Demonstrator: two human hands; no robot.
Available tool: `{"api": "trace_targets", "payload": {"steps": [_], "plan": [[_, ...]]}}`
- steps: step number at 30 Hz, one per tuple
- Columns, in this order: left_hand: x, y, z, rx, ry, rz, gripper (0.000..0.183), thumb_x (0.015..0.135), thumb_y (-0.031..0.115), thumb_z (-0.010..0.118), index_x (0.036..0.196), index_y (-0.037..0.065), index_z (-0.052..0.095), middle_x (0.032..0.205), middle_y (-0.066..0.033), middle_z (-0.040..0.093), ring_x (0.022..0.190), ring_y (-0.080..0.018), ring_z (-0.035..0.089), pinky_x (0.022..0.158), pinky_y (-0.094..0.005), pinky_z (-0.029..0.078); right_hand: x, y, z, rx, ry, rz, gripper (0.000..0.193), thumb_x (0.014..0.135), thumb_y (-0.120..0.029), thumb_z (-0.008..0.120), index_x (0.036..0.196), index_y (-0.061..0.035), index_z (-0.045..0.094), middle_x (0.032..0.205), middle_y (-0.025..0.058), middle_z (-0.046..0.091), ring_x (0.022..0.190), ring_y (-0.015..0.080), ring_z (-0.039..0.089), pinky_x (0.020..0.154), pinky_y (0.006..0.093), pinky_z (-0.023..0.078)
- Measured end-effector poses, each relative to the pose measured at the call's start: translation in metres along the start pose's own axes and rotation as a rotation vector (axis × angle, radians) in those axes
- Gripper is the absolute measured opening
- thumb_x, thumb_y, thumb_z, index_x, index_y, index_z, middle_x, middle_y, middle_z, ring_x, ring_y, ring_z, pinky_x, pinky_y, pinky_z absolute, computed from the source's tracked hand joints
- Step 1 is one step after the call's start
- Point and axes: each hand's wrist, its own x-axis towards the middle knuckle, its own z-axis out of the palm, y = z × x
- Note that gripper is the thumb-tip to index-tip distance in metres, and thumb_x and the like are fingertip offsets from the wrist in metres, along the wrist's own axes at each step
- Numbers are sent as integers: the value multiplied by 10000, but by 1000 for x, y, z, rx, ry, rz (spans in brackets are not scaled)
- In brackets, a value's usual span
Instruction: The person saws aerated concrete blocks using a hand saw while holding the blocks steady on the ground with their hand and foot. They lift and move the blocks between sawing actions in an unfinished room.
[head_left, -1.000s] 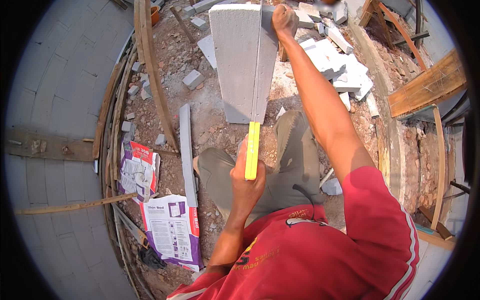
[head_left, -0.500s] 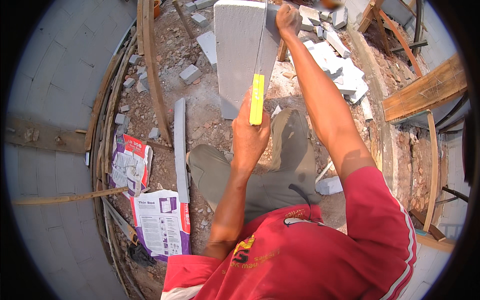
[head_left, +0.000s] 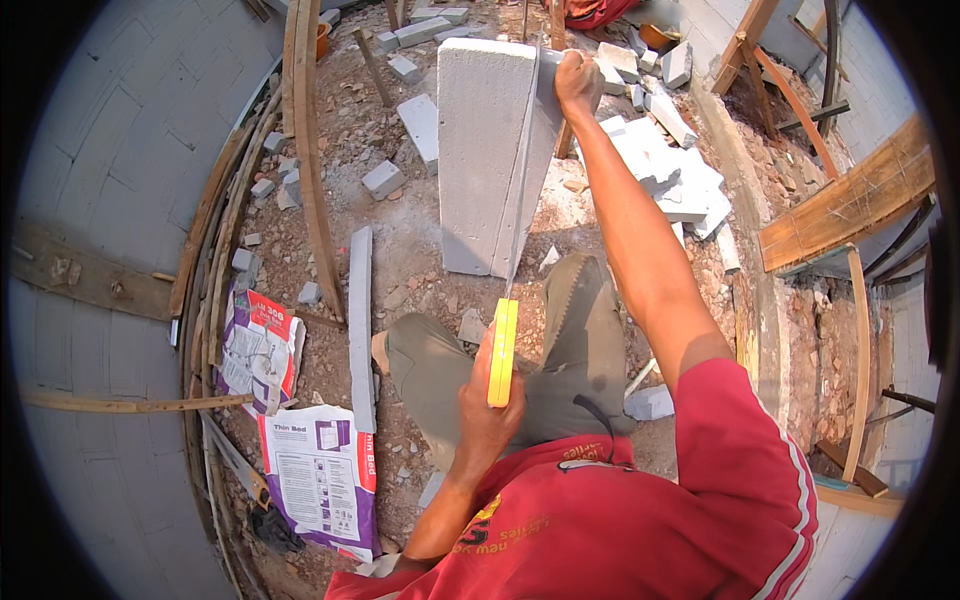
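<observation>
- The ground around the concrete block (head_left: 485,150) is littered with broken block pieces (head_left: 665,180), heaped most thickly to its right.
- To the left, a narrow concrete strip (head_left: 362,330) is laid near the knee, with two printed paper bags (head_left: 318,490) beside it; the left side is bounded by long timber planks (head_left: 316,190).
- The block is positioned ahead of the knees, its lower end nearest them, and is crossed lengthwise by the blade of a handsaw (head_left: 503,355).
- The saw's yellow handle is gripped by the left hand (head_left: 488,408), forearm bent.
- The block's upper right edge is grasped by the right hand (head_left: 578,85), arm extended.
</observation>
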Motion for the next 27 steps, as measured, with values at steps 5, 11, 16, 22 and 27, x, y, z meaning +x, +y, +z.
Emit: {"api": "trace_targets", "payload": {"steps": [5, 11, 16, 22, 27], "plan": [[87, 9, 9, -12, -140, -191, 530, 859, -71, 571, 1381, -46, 483, 1189, -230, 651, 989, -260, 684, 846, -327, 523, 4, 8, 13, -67, -40, 122, 475, 891, -335, 341, 835, -6, 680, 927, 282, 665, 900, 516, 624, 821, 545, 483], [10, -9, -9, 90, -48, 120, 596, 828, -88, 563, 1411, -45, 450, 1229, -243, 641, 919, -293, 716, 777, -353, 553, -8, -3, 2, 10, 26, 81, 466, 886, -334, 351, 823, -12, 681, 930, 284, 661, 901, 517, 619, 822, 542, 484], [93, -3, 13, 66, -165, -138, 589, 846, -78, 568, 1421, -36, 444, 1200, -217, 654, 891, -252, 705, 784, -340, 545, -4, -1, 4, -43, -53, 145, 446, 891, -316, 347, 861, -23, 682, 958, 289, 656, 937, 516, 608, 851, 532, 475], [-7, -21, -4, 42, -53, 121, 591, 839, -66, 581, 1415, -13, 462, 1166, -240, 653, 853, -282, 709, 755, -337, 545, 18, 21, -3, -83, -25, 12, 465, 901, -325, 339, 894, -22, 692, 972, 289, 659, 953, 517, 608, 866, 539, 471], [80, -11, 1, 71, -166, -183, 611, 829, -85, 561, 1425, -19, 445, 1265, -245, 620, 945, -289, 717, 790, -352, 552, -11, -17, 3, -53, -77, 207, 480, 897, -348, 353, 908, -16, 700, 1001, 294, 663, 984, 505, 612, 890, 541, 467]]}}
